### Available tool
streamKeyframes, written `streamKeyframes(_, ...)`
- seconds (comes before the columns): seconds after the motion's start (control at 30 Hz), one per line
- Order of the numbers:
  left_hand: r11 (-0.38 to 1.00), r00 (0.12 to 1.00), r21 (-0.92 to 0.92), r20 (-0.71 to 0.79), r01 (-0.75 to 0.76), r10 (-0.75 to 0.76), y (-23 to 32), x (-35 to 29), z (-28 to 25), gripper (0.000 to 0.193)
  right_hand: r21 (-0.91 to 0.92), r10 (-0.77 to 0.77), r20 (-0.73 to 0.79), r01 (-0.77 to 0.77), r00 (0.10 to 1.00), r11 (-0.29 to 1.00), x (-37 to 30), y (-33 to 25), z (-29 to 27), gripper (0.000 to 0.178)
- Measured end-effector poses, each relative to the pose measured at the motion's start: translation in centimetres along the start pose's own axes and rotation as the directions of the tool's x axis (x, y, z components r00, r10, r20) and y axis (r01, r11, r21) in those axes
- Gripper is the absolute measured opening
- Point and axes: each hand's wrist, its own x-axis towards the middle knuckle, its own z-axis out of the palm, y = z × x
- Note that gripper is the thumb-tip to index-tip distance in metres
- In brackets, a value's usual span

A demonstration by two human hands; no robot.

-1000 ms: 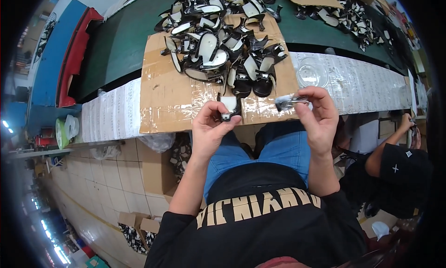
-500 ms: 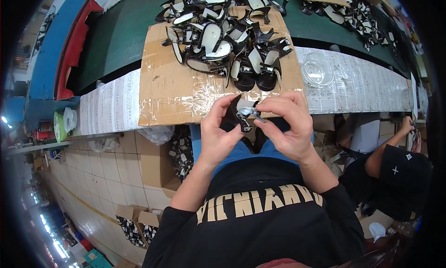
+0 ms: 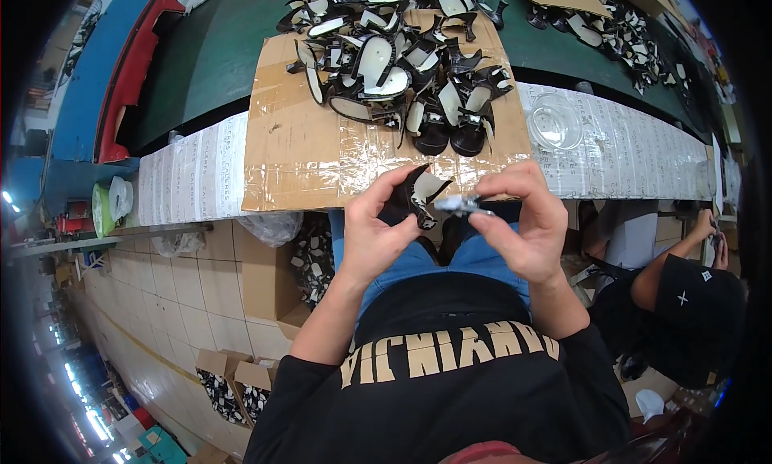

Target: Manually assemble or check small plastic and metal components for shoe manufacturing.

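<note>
My left hand [image 3: 378, 227] is closed around a black heeled shoe part [image 3: 412, 192] with a pale inner face, held tilted just off the cardboard's near edge. Between the thumb and fingers of my right hand [image 3: 524, 219] is a small silvery metal piece [image 3: 458, 204], blurred, so its exact kind is unclear. Its tip points at the shoe part; a narrow gap seems to lie between them. Beyond both hands, a heap of black heeled shoe parts [image 3: 374, 60] with pale insoles covers the far half of a cardboard sheet [image 3: 297, 162].
A clear round bowl [image 3: 555, 122] stands right of the cardboard on a wrapped ledge. Behind runs a green belt [image 3: 201, 58], with more shoe parts [image 3: 619, 42] at far right. Boxes of parts [image 3: 229, 392] sit on the floor at left. At right another person [image 3: 679, 303] works.
My right hand has drawn back to the right with the metal piece, away from the shoe part. The left hand keeps its hold almost in place.
</note>
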Motion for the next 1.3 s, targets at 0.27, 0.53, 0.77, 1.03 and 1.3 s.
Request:
streamKeyframes(0.27, 0.996, 0.995, -0.02, 0.049, 0.087, -0.086, 0.7, -0.3, 0.5, 0.056, -0.09, 0.001, 0.068, 0.005, 0.998, 0.996, 0.2, 1.0, 1.3, 0.029)
streamKeyframes(0.53, 0.992, 0.993, 0.064, 0.042, 0.106, -0.109, 0.7, -0.5, 0.7, 0.058, -0.252, -0.104, 0.006, 0.102, 0.995, 0.962, 0.9, 1.2, 1.4, 0.029)
streamKeyframes(0.77, 0.986, 0.993, 0.131, 0.039, 0.104, -0.11, 0.8, -0.5, 0.7, 0.062, -0.37, -0.17, -0.052, 0.139, 0.984, 0.918, 1.4, 1.2, 1.1, 0.028)
streamKeyframes(1.03, 0.988, 0.986, 0.011, 0.047, 0.157, -0.157, 0.6, -0.4, 0.5, 0.06, -0.321, -0.088, -0.159, 0.033, 0.983, 0.946, 1.3, 0.8, 0.1, 0.027)
streamKeyframes(1.3, 0.979, 0.982, -0.091, 0.078, 0.181, -0.175, 0.1, -0.4, 0.4, 0.059, -0.206, -0.045, 0.0, 0.044, 0.999, 0.978, 0.0, 0.9, 1.1, 0.026)
